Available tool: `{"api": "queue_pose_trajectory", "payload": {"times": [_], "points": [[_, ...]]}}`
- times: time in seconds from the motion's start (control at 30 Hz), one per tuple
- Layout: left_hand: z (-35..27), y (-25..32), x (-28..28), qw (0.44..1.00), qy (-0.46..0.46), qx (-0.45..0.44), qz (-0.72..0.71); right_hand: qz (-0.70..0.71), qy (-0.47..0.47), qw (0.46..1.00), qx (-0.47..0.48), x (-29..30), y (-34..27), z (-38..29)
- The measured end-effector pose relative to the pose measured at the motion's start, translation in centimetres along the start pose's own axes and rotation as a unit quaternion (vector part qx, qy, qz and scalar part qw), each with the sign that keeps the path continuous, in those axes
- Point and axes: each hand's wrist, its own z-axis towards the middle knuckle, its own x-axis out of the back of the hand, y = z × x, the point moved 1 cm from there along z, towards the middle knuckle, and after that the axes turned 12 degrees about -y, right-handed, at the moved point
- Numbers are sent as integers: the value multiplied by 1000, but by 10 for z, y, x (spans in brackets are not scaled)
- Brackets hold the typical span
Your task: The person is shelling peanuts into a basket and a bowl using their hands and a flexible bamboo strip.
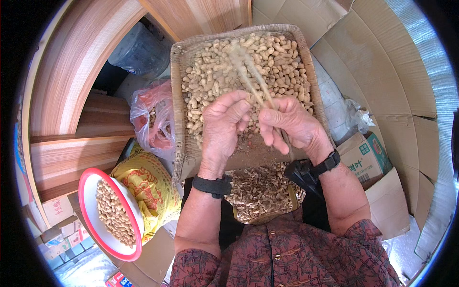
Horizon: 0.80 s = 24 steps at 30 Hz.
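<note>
My left hand (223, 123) pinches a small tan peanut (250, 98) between thumb and fingertips; whether it is whole or cracked I cannot tell. Held in my right hand (292, 123) is a thin, two-pronged tool like wooden tongs (256, 80). Its prongs reach away from me and blur at the far end. Both hands are close together above a shallow woven basket (176, 104). Unshelled peanuts (215, 75) fill most of it, and crumbs and a few reddish kernels lie toward its near side. Below, between my legs, is a mass of broken peanut shells (261, 193).
At left, a red-rimmed white basin (84, 208) holds shelled kernels beside a yellow printed sack (148, 179). A plastic bag (152, 114) touches the basket's left side, with a dark bucket (141, 50) behind. Cardboard (387, 71) and a carton (369, 158) stand at right.
</note>
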Motion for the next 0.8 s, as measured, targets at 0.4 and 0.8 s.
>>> {"api": "queue_pose_trajectory", "payload": {"times": [0.4, 0.8], "points": [[-1, -2, -5, 998, -32, 28, -37, -362, 197, 862, 294, -4, 13, 13], [-2, -10, 2, 993, 15, 35, -107, -385, 229, 848, 282, -13, 22, 16]]}}
